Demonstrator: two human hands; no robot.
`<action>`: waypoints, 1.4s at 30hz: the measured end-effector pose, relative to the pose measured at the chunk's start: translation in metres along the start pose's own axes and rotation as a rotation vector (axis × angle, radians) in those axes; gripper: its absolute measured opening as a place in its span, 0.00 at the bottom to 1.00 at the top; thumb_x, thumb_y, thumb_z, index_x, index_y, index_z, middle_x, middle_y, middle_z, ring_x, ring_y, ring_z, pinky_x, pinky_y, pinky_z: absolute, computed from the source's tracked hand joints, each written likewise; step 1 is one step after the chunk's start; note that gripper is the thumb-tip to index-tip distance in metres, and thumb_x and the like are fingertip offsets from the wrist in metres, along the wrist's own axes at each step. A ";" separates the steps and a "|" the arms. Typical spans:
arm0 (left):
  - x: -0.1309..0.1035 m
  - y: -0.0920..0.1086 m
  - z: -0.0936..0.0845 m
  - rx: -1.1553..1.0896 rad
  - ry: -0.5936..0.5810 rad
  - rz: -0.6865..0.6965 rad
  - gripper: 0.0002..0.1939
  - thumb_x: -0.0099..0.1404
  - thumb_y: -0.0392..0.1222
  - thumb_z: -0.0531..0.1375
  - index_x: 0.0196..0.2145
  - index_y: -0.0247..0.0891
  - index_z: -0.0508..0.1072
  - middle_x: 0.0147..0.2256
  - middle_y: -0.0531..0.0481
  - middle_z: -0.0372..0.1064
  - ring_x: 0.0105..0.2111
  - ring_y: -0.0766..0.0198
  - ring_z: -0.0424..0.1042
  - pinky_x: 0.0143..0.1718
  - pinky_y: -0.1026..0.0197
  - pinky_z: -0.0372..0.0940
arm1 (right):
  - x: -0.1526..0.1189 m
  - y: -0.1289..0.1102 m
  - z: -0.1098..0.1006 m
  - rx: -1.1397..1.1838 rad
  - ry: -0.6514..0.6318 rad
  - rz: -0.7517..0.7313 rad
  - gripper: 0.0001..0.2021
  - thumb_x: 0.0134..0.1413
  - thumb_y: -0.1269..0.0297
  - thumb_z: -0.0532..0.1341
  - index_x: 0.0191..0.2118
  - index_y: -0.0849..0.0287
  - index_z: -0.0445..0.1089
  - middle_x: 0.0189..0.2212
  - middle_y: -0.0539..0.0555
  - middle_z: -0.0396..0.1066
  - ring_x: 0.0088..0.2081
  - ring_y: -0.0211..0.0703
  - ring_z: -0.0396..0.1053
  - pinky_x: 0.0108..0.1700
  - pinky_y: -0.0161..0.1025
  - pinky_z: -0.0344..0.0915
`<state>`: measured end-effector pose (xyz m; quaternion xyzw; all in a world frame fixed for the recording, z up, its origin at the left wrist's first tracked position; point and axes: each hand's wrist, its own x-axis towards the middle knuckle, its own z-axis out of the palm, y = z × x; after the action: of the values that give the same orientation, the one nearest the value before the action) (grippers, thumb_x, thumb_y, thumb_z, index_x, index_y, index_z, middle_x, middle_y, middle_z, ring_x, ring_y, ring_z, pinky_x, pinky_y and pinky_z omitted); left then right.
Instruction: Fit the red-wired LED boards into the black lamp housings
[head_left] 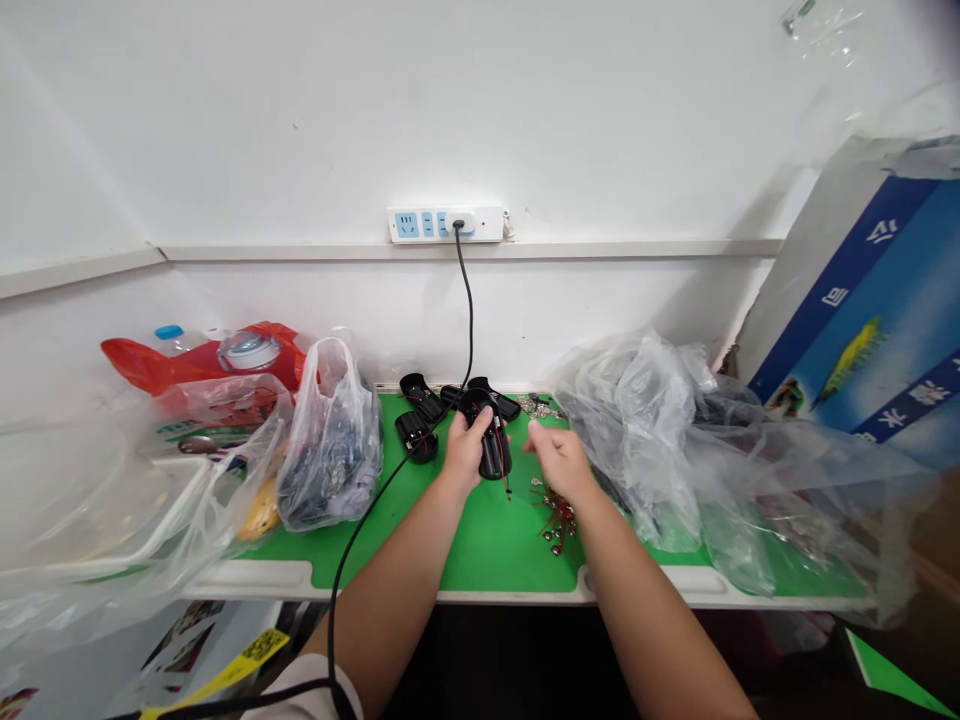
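My left hand (466,447) is wrapped round a black plastic housing (494,452) with thin red and black wires, held above the green tabletop (480,545). To its right, my right hand (556,457) is closed with thumb and finger together; whatever it may hold is too small to make out. More black housings (417,437) lie behind and to the left of my left hand. Below my right hand rests a small pile of red-wired parts (556,520). Small silvery pieces (538,406) lie near the wall.
A black cable (470,310) runs from the power strip (446,224) across the table, close by my left hand. Plastic bags (330,450) stand at left, with a red bag (202,362) behind. Clear bags (645,430) and a blue box (885,300) occupy the right.
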<state>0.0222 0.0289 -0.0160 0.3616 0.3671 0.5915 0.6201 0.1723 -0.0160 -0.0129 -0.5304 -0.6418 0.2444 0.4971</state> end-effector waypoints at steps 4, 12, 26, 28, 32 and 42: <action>0.000 0.001 0.000 -0.072 -0.025 -0.035 0.23 0.50 0.48 0.68 0.41 0.41 0.63 0.29 0.51 0.74 0.23 0.61 0.74 0.25 0.59 0.69 | 0.013 0.019 -0.027 -0.073 0.225 0.215 0.32 0.58 0.39 0.46 0.22 0.61 0.72 0.15 0.51 0.63 0.22 0.42 0.63 0.27 0.37 0.57; 0.003 -0.005 0.002 -0.056 0.014 -0.051 0.21 0.50 0.44 0.67 0.39 0.41 0.64 0.29 0.51 0.74 0.23 0.60 0.74 0.26 0.58 0.69 | 0.022 0.042 -0.050 -0.472 -0.145 0.282 0.25 0.59 0.51 0.49 0.23 0.62 0.72 0.17 0.51 0.66 0.21 0.40 0.60 0.25 0.37 0.55; 0.000 -0.005 0.003 -0.067 -0.113 -0.226 0.21 0.45 0.39 0.67 0.38 0.39 0.67 0.29 0.49 0.74 0.24 0.58 0.74 0.26 0.57 0.68 | 0.038 0.053 -0.060 -0.424 -0.545 0.164 0.05 0.38 0.69 0.65 0.27 0.58 0.78 0.22 0.47 0.74 0.24 0.38 0.65 0.28 0.34 0.61; 0.000 -0.006 0.004 -0.051 -0.112 -0.233 0.22 0.45 0.39 0.67 0.39 0.39 0.67 0.30 0.48 0.74 0.24 0.58 0.74 0.27 0.57 0.68 | 0.035 0.058 -0.057 -0.405 -0.541 0.162 0.04 0.39 0.69 0.65 0.26 0.58 0.77 0.21 0.48 0.74 0.23 0.37 0.64 0.28 0.34 0.60; 0.000 -0.006 0.007 -0.059 -0.116 -0.264 0.23 0.46 0.39 0.67 0.40 0.41 0.66 0.30 0.49 0.74 0.24 0.59 0.74 0.27 0.58 0.67 | 0.030 0.063 -0.053 -0.405 -0.492 0.137 0.04 0.41 0.69 0.64 0.21 0.58 0.75 0.18 0.48 0.72 0.21 0.37 0.62 0.27 0.34 0.58; -0.005 -0.008 0.011 -0.003 -0.173 -0.292 0.23 0.48 0.40 0.67 0.40 0.42 0.63 0.30 0.50 0.74 0.23 0.60 0.73 0.24 0.60 0.65 | 0.032 0.053 -0.052 -0.030 -0.219 0.349 0.06 0.45 0.64 0.65 0.23 0.61 0.74 0.20 0.53 0.73 0.22 0.39 0.67 0.30 0.39 0.65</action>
<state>0.0356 0.0234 -0.0178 0.3533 0.3601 0.4623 0.7292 0.2440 0.0196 -0.0248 -0.6112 -0.5939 0.3732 0.3666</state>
